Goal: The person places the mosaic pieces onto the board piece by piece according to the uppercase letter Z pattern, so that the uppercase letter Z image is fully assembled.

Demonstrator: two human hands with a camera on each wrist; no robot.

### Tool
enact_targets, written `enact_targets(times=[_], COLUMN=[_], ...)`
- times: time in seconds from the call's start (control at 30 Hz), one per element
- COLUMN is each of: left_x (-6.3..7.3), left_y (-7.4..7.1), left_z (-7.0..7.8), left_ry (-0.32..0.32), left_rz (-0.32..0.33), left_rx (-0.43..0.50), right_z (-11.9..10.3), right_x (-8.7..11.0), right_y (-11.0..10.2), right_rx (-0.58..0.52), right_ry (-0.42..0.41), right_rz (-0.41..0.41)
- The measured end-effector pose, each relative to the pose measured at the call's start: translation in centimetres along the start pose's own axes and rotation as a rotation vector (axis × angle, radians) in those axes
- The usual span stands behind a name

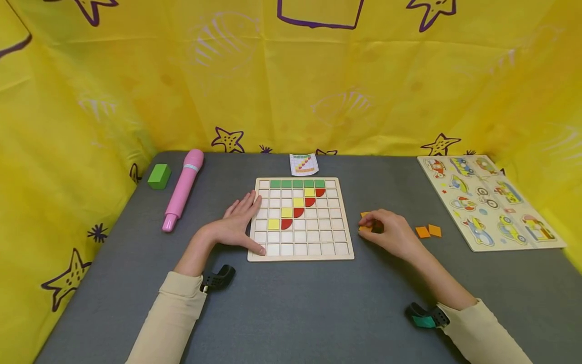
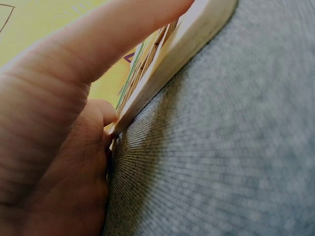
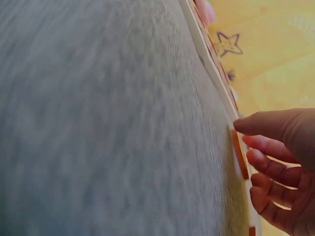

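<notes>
A wooden grid board [image 1: 300, 257] lies on the grey table. Green tiles [image 1: 297, 184] line its top row; yellow squares [image 1: 274, 224] and red quarter-circles [image 1: 287, 223] run diagonally across it. My left hand [image 1: 236, 230] rests along the board's left side, fingers spread, thumb over the lower left corner. Right of the board, my right hand [image 1: 392, 233] pinches an orange tile [image 3: 239, 153] with thumb and fingertips, low at the table. Another orange tile [image 1: 365, 215] lies just beyond those fingertips. Two more orange tiles [image 1: 422, 232] lie right of this hand.
Behind the board lies a small pattern card [image 1: 304, 164]. A pink microphone-shaped toy [image 1: 183, 191] and a green block [image 1: 159, 176] are at the back left. A wooden picture puzzle [image 1: 488, 202] lies on the right. Yellow printed cloth [image 1: 291, 91] hangs around the table.
</notes>
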State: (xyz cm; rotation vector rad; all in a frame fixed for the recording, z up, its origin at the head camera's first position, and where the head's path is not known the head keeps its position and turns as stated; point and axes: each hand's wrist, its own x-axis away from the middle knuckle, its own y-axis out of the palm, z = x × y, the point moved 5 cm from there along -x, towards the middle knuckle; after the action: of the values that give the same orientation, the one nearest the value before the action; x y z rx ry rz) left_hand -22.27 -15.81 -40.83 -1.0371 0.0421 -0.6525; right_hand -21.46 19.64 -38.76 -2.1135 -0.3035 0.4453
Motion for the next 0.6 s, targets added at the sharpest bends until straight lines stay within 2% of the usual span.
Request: enact_targets(times=[0.33, 0.6], left_x=[-0.2, -0.1], left_y=[0.2, 0.1], left_z=[-0.3, -0.2], left_ry=[0.002, 0.001], left_rz=[0.002, 0.0], left_rx=[0.001, 0.012], right_z=[1.3, 1.4], right_x=[0.8, 0.9], right_y=[-0.9, -1.0], right_rx=[0.043, 0.032], right_ry=[0.061, -0.002], right_rz=[-0.013, 0.008])
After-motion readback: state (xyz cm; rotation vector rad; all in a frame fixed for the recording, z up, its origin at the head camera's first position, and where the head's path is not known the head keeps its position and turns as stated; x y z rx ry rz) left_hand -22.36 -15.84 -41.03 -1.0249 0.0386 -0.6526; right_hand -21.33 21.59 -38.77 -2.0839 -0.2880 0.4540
